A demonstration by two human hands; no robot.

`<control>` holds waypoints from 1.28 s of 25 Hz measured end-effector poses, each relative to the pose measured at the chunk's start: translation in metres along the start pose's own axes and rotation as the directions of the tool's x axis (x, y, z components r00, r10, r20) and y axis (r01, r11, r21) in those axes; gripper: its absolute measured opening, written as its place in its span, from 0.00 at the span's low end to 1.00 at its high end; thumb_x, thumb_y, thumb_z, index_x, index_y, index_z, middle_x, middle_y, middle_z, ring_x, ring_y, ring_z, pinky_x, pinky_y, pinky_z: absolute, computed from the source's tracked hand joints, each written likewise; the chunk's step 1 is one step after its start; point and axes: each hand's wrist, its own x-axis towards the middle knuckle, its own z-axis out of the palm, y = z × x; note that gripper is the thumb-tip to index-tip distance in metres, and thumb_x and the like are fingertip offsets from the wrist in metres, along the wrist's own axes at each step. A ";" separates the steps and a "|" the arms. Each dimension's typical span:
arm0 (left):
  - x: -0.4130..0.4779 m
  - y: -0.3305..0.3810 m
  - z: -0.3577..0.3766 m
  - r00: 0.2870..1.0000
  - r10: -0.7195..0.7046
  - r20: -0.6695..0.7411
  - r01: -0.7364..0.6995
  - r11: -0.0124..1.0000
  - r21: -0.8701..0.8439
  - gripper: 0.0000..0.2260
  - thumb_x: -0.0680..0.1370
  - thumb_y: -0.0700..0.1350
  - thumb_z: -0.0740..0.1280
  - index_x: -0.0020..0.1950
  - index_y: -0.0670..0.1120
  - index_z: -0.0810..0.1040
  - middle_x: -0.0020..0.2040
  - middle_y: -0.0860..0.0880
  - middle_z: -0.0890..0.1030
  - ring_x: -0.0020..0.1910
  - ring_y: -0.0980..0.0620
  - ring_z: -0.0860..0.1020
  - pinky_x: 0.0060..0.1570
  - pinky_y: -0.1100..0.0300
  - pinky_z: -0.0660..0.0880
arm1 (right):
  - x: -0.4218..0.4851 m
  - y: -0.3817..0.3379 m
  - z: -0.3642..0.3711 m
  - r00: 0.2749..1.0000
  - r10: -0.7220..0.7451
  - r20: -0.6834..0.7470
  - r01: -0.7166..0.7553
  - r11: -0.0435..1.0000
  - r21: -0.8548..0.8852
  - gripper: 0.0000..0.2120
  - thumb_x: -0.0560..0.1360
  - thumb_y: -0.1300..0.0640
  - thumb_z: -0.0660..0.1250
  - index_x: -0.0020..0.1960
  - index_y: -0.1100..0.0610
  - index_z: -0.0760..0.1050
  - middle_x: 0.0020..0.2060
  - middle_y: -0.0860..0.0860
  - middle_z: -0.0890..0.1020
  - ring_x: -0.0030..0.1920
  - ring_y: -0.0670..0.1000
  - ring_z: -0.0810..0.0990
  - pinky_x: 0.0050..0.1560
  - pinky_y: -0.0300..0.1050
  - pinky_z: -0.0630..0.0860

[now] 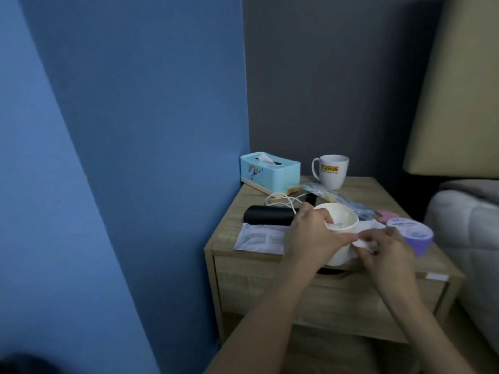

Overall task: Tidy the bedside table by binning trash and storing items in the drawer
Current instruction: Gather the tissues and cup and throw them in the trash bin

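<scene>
My left hand [310, 236] grips a cream paper cup [343, 220] by its rim, above the front of the wooden bedside table [359, 190]; crumpled white paper lies inside the cup. My right hand [388, 252] pinches a crumpled white tissue [363, 242] against the cup's right side. The table's drawer [351, 295] below is shut. On the tabletop lie a black cylinder [267, 215], a white printed leaflet [259, 237], a white cable [280, 201], a clear plastic wrapper [340, 199], a pink item [386, 215] and a purple tub [413, 234].
A light-blue tissue box [270, 171] and a white mug [330, 171] stand at the table's back. The blue wall is close on the left, a grey wall behind. A grey cushioned seat [464, 225] and a beige headboard [456, 85] are at the right.
</scene>
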 end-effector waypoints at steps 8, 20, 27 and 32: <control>0.019 0.002 0.004 1.000 -0.025 0.002 0.025 0.998 0.062 0.24 0.67 0.58 0.73 0.57 0.46 0.76 0.61 0.47 0.72 0.61 0.47 0.73 0.53 0.54 0.71 | 0.011 0.008 0.019 0.988 -0.029 0.149 0.056 0.983 -0.176 0.08 0.67 0.64 0.71 0.47 0.62 0.82 0.43 0.63 0.83 0.45 0.63 0.74 0.46 0.52 0.73; -0.023 -0.002 -0.018 0.944 0.024 -0.330 -0.031 0.999 -0.017 0.21 0.72 0.44 0.68 0.64 0.48 0.67 0.63 0.47 0.73 0.62 0.48 0.71 0.60 0.49 0.71 | -0.007 -0.017 -0.047 0.965 0.048 0.256 -0.015 0.991 -0.130 0.19 0.69 0.62 0.68 0.59 0.56 0.75 0.64 0.53 0.75 0.61 0.55 0.75 0.58 0.47 0.72; -0.054 0.096 -0.133 1.000 -0.016 0.016 0.020 0.969 -0.247 0.05 0.76 0.36 0.65 0.44 0.45 0.77 0.40 0.56 0.79 0.42 0.64 0.76 0.38 0.76 0.69 | 0.036 -0.128 -0.171 0.965 0.145 0.216 -0.175 0.977 0.125 0.16 0.69 0.62 0.65 0.56 0.56 0.77 0.56 0.54 0.80 0.52 0.54 0.80 0.53 0.47 0.76; -0.063 0.222 -0.262 0.958 -0.117 0.263 0.187 0.947 -0.261 0.06 0.77 0.39 0.63 0.46 0.48 0.78 0.45 0.54 0.81 0.43 0.65 0.76 0.39 0.76 0.68 | 0.095 -0.248 -0.314 0.889 0.180 0.420 -0.326 0.894 0.306 0.14 0.70 0.56 0.62 0.54 0.44 0.76 0.54 0.51 0.82 0.56 0.51 0.79 0.56 0.45 0.76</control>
